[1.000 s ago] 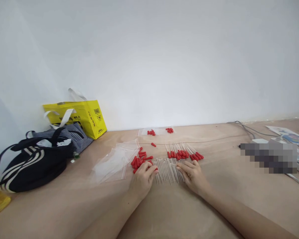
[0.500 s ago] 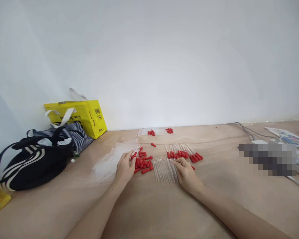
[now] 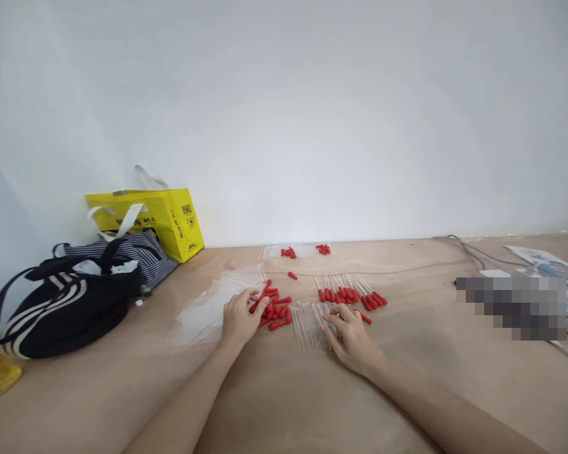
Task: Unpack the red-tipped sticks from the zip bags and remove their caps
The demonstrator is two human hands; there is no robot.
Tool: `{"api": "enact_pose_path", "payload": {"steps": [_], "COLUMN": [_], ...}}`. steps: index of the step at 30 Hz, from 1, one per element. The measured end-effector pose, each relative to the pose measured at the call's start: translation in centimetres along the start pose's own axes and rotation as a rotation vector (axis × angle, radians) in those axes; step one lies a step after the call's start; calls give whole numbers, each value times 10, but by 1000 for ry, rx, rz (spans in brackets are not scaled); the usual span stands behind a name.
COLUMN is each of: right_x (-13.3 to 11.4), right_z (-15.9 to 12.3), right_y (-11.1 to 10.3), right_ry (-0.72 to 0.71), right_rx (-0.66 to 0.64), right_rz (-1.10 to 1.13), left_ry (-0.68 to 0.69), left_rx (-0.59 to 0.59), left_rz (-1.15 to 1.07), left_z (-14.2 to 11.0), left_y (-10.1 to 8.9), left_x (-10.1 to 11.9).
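Observation:
My left hand [image 3: 240, 318] is at the left side of a pile of red rubber dropper bulbs [image 3: 279, 312], with one red bulb [image 3: 254, 306] between its thumb and fingers. To the right of the pile lies a row of clear thin dropper tubes [image 3: 305, 328]. My right hand [image 3: 353, 337] rests over the right end of this row, its thumb and forefinger apart and touching the tubes. Its fingers hide some tubes. Behind it lie several droppers with red bulbs fitted [image 3: 345, 294], their stems pointing away. One more red bulb [image 3: 362, 317] shows beside the right hand.
Clear plastic bags [image 3: 208, 306] lie left of the pile. Farther back, a bag [image 3: 305, 252] holds droppers. A loose bulb [image 3: 292, 275] sits behind the pile. A yellow bag [image 3: 180, 221] and black bag [image 3: 71, 309] stand left; cables and papers [image 3: 546, 263] lie right.
My left hand has shifted slightly right into the bulb pile. My right hand has moved a little left across the clear tubes, and its thumb and forefinger have spread apart.

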State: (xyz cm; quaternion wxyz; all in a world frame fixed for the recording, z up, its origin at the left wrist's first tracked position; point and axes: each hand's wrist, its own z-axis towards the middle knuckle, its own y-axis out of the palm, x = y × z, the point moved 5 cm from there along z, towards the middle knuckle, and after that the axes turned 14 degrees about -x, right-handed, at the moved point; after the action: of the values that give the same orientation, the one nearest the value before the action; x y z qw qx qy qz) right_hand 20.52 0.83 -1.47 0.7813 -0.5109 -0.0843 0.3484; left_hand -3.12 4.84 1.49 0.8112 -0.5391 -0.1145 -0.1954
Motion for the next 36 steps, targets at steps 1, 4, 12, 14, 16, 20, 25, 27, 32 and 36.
{"api": "enact_pose_path", "payload": {"steps": [1, 4, 12, 14, 16, 20, 25, 27, 32, 36], "right_x": [0, 0, 23, 36, 48, 62, 67, 68, 67, 65], "right_z": [0, -1, 0, -1, -2, -4, -7, -8, -8, -7], "right_y": [-1, -4, -19, -24, -28, -32, -39, -41, -42, -40], "right_ry": [5, 20, 113, 189, 269, 375, 428, 436, 417, 387], "right_rx": [-3, -5, 162, 202, 234, 274, 315, 319, 307, 303], "right_rz": [5, 13, -35, -70, -98, -129, -174, -188, -189, -150], "left_ry": [-5, -48, -48, 23, 64, 31, -127, -185, -277, -305], "left_rx": [14, 50, 131, 98, -22, -316, -441, -486, -573, -607], "left_rz": [-4, -13, 35, 61, 100, 184, 198, 195, 165, 107], "left_z": [0, 2, -2, -5, -3, 17, 55, 66, 74, 73], "left_y": [-1, -3, -15, -15, -7, 29, 73, 84, 98, 98], "left_x": [-1, -9, 1, 21, 43, 81, 112, 118, 124, 120]}}
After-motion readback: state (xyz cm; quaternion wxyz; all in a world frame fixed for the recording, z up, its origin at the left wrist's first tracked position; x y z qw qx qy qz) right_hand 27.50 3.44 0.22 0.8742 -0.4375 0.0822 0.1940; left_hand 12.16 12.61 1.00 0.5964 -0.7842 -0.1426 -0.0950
